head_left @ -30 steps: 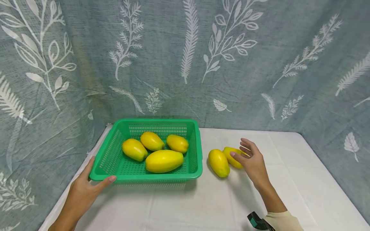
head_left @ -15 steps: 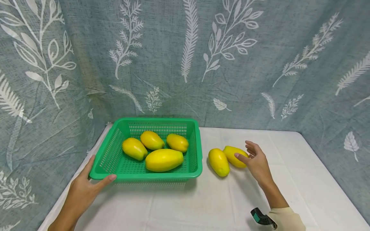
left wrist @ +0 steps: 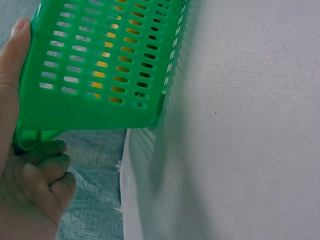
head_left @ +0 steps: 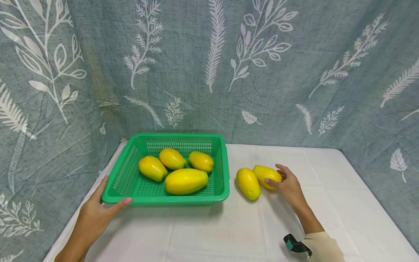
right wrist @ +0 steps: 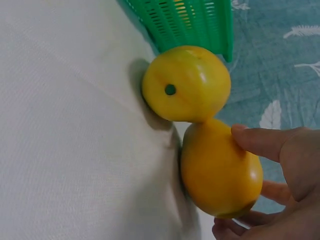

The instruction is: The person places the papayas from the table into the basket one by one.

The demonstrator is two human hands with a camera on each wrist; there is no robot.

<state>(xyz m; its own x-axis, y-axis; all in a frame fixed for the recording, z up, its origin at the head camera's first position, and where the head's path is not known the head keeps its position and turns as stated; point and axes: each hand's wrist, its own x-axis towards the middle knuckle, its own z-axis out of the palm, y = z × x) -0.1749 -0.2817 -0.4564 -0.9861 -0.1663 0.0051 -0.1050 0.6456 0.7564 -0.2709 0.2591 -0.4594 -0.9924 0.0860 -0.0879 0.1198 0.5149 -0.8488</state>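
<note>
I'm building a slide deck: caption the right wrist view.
A right hand around a glossy yellow oval fruit on white cloth, a second yellow fruit and a green perforated plastic basket beyond.

From above the near side of a white worktop (head_left: 203,233), the head view looks forward and down to both far corners and the curtain (head_left: 186,65) beyond. Close by the left edge, the sideways left wrist view faces a green basket (left wrist: 100,116); the right wrist view, also close, faces two yellow fruits (right wrist: 220,172), the basket shared by all three.
</note>
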